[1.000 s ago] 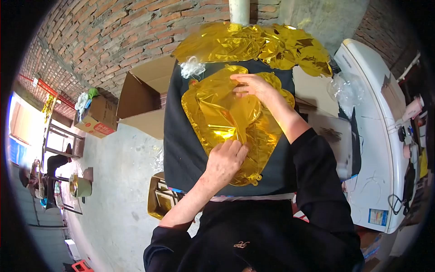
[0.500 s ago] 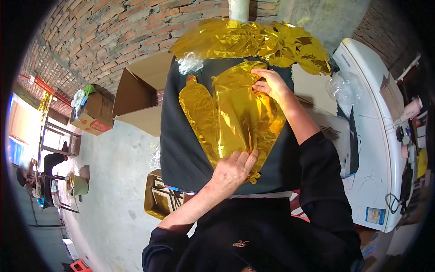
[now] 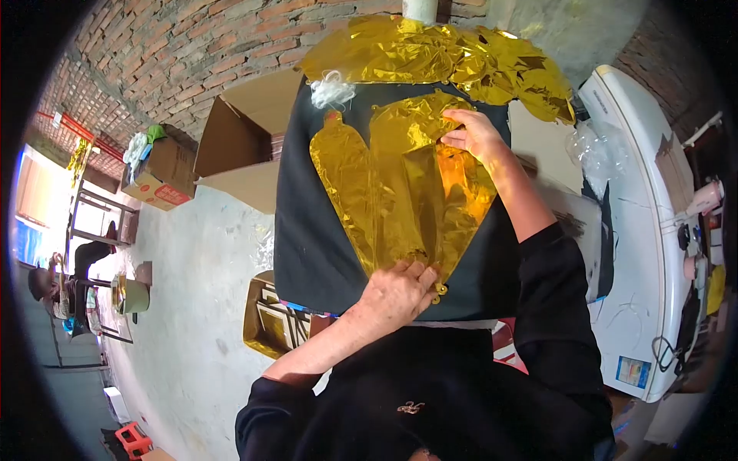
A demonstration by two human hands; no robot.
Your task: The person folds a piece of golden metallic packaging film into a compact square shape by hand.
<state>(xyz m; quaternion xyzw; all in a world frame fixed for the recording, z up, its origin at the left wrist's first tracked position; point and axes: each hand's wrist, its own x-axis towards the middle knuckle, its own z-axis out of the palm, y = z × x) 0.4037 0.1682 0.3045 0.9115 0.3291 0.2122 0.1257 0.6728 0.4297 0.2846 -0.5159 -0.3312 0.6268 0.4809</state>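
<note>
A flat gold foil balloon [image 3: 350, 180] lies on the black cloth of the work surface, partly folded over, with small tabs at its lower tip. My left hand [image 3: 398, 293] is closed on the foil at the narrow lower end, fingers bent together; the fingertips are partly hidden. Near the wide upper end, my right hand [image 3: 478, 138] grips the foil's upper right edge between thumb and fingers. Between the hands the folded middle panel shows long creases and a crumpled top.
More gold foil sheets [image 3: 400, 50] are piled along the far edge, beside a tuft of white string [image 3: 332, 91]. An open cardboard box [image 3: 238, 142] stands to the left, a smaller box [image 3: 265, 319] below it. A white appliance [image 3: 630, 230] stands right. Another person [image 3: 84, 261] sits far left.
The view has shifted slightly. The balloon's middle panel has gone from smooth and shiny to more creased, crumpling at its top. Both hands keep hold at about the same places.
</note>
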